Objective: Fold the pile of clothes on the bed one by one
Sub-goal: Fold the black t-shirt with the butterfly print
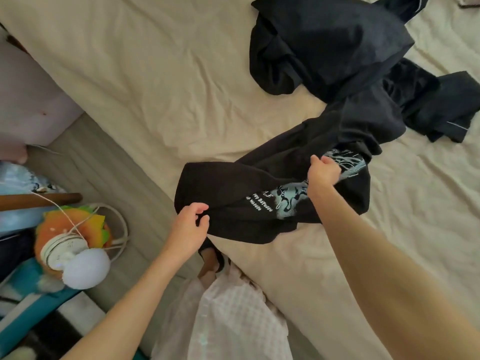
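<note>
Clearly, step in hand: spreading the black printed T-shirt [272, 198] flat before its first fold, as I judge it.
Garment's place: near the bed's front edge, close to the near corner, partly bunched, print side up with pale blue artwork and white lettering showing; its far end runs up into the dark clothes pile [337, 53] toward the bed's far right side.
Left hand [189, 227]: closed in a pinch on the shirt's near-left edge, thumb and forefinger gathered on a fold of fabric right at the bed's front edge.
Right hand [323, 172]: curled shut on a bunch of fabric just beside the print, knuckles up, wrist bent down.
Arm pose: both forearms reach forward and spread apart, the right stretched further over the beige bedsheet [155, 87], the left shorter and lower.
Doing it well: I would draw the two grips apart until the cloth between them goes taut, lift the shirt free of the pile so its tail does not drag other garments, then lay it on the bare sheet toward the bed's left side.
Grip advice: shifting both pinches to the shoulder seams or hem corners would likely give a square start; which edge each hand has now I cannot tell.
Risk: a twisted body or tucked sleeve may hide in the bunching, so shake once before laying down.
</note>
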`<state>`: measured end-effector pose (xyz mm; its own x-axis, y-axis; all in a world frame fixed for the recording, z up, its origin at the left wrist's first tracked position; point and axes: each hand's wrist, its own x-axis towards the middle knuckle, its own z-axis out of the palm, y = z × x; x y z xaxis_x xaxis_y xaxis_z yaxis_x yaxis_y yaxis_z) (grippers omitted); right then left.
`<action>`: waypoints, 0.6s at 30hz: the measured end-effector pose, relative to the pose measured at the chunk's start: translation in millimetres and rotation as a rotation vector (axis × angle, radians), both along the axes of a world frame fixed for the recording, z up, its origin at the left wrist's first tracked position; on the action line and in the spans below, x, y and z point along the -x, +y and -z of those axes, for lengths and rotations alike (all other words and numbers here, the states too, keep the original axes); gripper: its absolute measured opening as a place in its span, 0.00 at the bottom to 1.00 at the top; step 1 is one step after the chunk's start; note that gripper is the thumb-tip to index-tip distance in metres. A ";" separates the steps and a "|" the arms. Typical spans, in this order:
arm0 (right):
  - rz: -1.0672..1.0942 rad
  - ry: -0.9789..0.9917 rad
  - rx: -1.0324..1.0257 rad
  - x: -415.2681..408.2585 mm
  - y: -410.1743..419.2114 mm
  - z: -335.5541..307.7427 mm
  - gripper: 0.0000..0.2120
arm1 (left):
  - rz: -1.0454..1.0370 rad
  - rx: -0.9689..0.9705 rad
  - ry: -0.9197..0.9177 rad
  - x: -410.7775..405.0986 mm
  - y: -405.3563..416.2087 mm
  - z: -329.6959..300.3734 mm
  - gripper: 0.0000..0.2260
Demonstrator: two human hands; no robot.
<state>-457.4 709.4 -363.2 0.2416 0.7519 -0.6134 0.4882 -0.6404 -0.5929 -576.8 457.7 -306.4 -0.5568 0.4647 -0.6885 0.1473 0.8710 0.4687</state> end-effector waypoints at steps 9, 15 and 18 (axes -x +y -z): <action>-0.231 0.471 0.149 -25.6 -90.2 -73.1 0.20 | 0.662 -0.278 0.310 -39.4 84.9 -1.1 0.27; -0.199 0.130 0.019 -57.9 -84.7 -75.1 0.07 | 0.913 -0.219 0.266 -60.6 61.3 -4.8 0.11; -0.203 -0.039 -0.208 -68.8 -57.5 -67.4 0.18 | 1.077 -0.004 0.066 -71.7 39.7 -1.9 0.12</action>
<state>-388.5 651.9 -295.7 0.0939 0.8958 -0.4345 0.6190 -0.3943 -0.6792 -505.1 497.4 -304.5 0.1105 0.7348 -0.6693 0.8601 0.2667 0.4348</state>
